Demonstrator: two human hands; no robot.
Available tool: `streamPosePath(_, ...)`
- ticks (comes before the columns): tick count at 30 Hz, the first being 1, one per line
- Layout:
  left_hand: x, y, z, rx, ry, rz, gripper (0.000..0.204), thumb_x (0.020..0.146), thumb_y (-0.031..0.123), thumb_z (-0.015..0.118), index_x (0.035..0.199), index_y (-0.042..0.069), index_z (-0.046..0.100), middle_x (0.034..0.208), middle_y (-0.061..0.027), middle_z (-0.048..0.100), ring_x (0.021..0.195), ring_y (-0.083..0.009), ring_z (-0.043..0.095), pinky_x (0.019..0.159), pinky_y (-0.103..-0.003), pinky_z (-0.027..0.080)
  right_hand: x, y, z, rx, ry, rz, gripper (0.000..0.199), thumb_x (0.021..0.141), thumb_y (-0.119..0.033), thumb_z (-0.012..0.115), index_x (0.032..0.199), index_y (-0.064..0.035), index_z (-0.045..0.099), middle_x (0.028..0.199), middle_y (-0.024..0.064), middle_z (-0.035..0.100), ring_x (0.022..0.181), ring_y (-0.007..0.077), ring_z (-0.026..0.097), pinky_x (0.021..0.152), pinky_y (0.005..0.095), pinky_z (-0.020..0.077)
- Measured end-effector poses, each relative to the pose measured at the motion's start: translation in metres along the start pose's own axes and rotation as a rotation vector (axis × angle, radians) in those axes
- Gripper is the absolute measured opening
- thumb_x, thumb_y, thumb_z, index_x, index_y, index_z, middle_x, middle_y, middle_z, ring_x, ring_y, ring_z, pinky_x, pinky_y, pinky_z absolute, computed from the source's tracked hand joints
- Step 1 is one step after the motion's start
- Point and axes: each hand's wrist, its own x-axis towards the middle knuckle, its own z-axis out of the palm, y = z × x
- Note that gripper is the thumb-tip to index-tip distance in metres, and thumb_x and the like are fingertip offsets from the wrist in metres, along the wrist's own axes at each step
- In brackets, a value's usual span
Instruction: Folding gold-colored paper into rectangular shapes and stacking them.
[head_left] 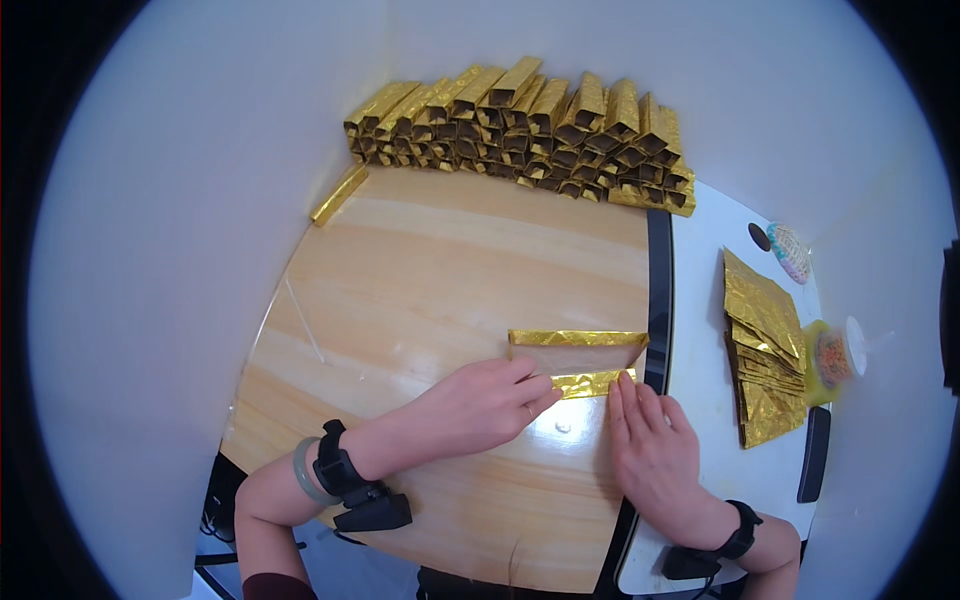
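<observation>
A sheet of gold foil paper [580,355] lies on the wooden table in front of me. Its pale inner side faces up, with gold strips folded along the far and near edges. My left hand [490,405] has curled fingers closed on the near left corner of the sheet. At the near right corner, my right hand [655,440] has its fingertips drawn together on the gold strip. What lies under the fingertips is hidden.
Stacked gold foil tubes [520,130] line the table's back, with one loose tube [340,195] at far left. Flat gold foil sheets [765,350] lie on the white table [705,300] at right, near a clear lidded cup [838,352]. A thin white stick [305,320] rests at left.
</observation>
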Motion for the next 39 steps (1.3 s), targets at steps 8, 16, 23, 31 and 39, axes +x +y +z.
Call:
streamPosePath(8, 0.002, 0.001, -0.001, 0.007, -0.097, -0.042, 0.037, 0.076, 0.009, 0.062, 0.113, 0.006, 0.066, 0.084, -0.0024, 0.051, 0.083, -0.0175, 0.054, 0.063, -0.027, 0.050, 0.012, -0.013, 0.007, 0.046, 0.047, -0.121, 0.048, 0.084, -0.011, 0.045, 0.124, 0.0152, 0.052, 0.130, 0.0300, 0.052, 0.118, 0.0362, 0.055, 0.109, 0.0405, 0.0358)
streamPosePath(16, 0.000, 0.000, -0.006, -0.057, -0.104, -0.093, 0.038, 0.076, 0.008, 0.060, 0.113, 0.007, 0.064, 0.088, -0.0044, 0.051, 0.089, -0.0187, 0.055, 0.065, -0.026, 0.051, -0.002, 0.015, 0.006, 0.089, 0.026, -0.061, 0.050, 0.081, -0.010, 0.049, 0.124, 0.0152, 0.050, 0.128, 0.0282, 0.054, 0.120, 0.0347, 0.055, 0.109, 0.0403, 0.0359)
streamPosePath(23, 0.003, 0.000, 0.000, -0.020, -0.043, -0.021, 0.046, 0.075, 0.009, 0.059, 0.121, 0.011, 0.063, 0.083, -0.0032, 0.047, 0.083, -0.0189, 0.052, 0.067, -0.028, 0.049, -0.002, -0.008, 0.004, 0.008, 0.005, 0.052, 0.050, 0.082, -0.010, 0.048, 0.124, 0.0162, 0.049, 0.128, 0.0298, 0.053, 0.125, 0.0356, 0.050, 0.111, 0.0415, 0.0334)
streamPosePath(31, 0.000, 0.001, 0.002, -0.008, -0.079, -0.057, 0.050, 0.075, 0.009, 0.058, 0.125, 0.013, 0.061, 0.084, -0.0040, 0.047, 0.083, -0.0195, 0.052, 0.068, -0.028, 0.048, -0.016, 0.016, -0.001, 0.162, 0.066, -0.012, 0.048, 0.081, -0.009, 0.050, 0.123, 0.0120, 0.052, 0.124, 0.0265, 0.057, 0.118, 0.0303, 0.056, 0.110, 0.0403, 0.0335)
streamPosePath(39, 0.004, 0.001, -0.003, -0.009, -0.105, -0.064, 0.050, 0.074, 0.007, 0.061, 0.124, 0.013, 0.062, 0.084, -0.0039, 0.046, 0.082, -0.0191, 0.052, 0.066, -0.028, 0.049, -0.004, 0.005, 0.002, 0.091, 0.067, 0.011, 0.049, 0.082, -0.009, 0.049, 0.127, 0.0102, 0.052, 0.111, 0.0284, 0.062, 0.109, 0.0321, 0.060, 0.111, 0.0391, 0.0288)
